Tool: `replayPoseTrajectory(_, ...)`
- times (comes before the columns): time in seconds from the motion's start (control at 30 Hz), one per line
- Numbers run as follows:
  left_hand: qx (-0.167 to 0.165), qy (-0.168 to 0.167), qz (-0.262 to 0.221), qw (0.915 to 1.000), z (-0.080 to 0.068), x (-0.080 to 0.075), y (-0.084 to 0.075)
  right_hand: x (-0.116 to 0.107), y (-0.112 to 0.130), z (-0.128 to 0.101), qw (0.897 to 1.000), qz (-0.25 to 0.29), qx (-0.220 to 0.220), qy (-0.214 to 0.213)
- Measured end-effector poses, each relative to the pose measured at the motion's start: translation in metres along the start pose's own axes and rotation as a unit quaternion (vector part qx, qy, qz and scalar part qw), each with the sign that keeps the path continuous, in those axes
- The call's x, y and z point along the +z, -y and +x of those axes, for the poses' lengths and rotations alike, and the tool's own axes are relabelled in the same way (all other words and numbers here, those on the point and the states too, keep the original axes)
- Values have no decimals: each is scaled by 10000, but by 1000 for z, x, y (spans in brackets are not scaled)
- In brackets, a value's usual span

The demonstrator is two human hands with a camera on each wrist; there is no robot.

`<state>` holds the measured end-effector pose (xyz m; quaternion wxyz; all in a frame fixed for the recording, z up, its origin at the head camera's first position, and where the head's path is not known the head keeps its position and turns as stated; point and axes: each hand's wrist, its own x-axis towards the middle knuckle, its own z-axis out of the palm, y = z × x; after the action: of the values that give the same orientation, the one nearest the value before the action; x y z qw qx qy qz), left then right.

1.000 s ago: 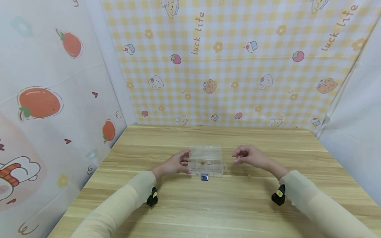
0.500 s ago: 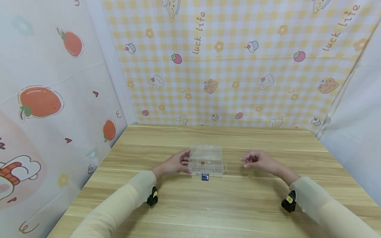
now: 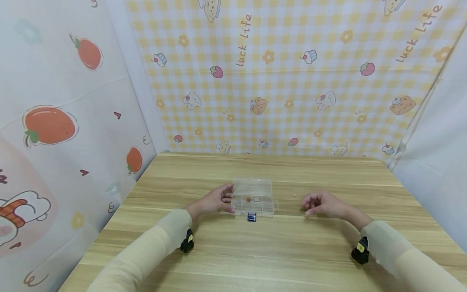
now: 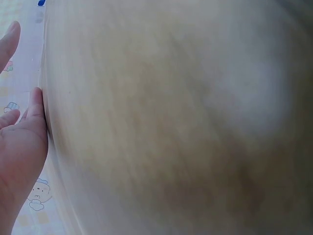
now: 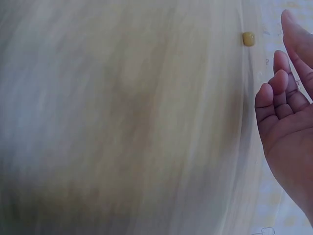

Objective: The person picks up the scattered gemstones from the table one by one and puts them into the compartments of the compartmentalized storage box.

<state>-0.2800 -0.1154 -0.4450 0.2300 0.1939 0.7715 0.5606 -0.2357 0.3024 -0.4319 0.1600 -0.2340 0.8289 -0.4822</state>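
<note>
A clear plastic compartment box [image 3: 268, 209] stands in the middle of the table with its lid [image 3: 251, 187] raised. In two of its compartments lie a small orange piece [image 3: 248, 200] and a whitish piece [image 3: 256, 199]. The left hand [image 3: 215, 201] is at the box's left side, thumb by the front corner, fingers along the edge. To the right, the right hand [image 3: 324, 205] is low over the table, thumb tip beside a small yellow piece [image 5: 248, 39]. The right wrist view has that piece just beyond the fingertips, with a gap between.
A tiny pale piece [image 3: 295, 195] lies on the wooden table [image 3: 240, 255], between box and right hand. At the box's front edge is a dark blue latch [image 3: 251, 217]. Printed cloth walls stand behind and at the left, with a plain white one at the right.
The right hand has moved right and a little nearer, down to the yellow piece. Its shift has uncovered the tiny pale piece. The left hand and the box have stayed still.
</note>
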Motion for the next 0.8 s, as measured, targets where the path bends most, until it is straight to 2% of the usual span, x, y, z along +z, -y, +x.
replayPoseTrajectory(0.5,14,70,-22,10000,1,0,0,-3,-12,-2,9992,-24,-97,394)
replayPoseTrajectory(0.8,-4,98,98,9999,2,-1,2,0,-11,-2,9975,-426,-312,468)
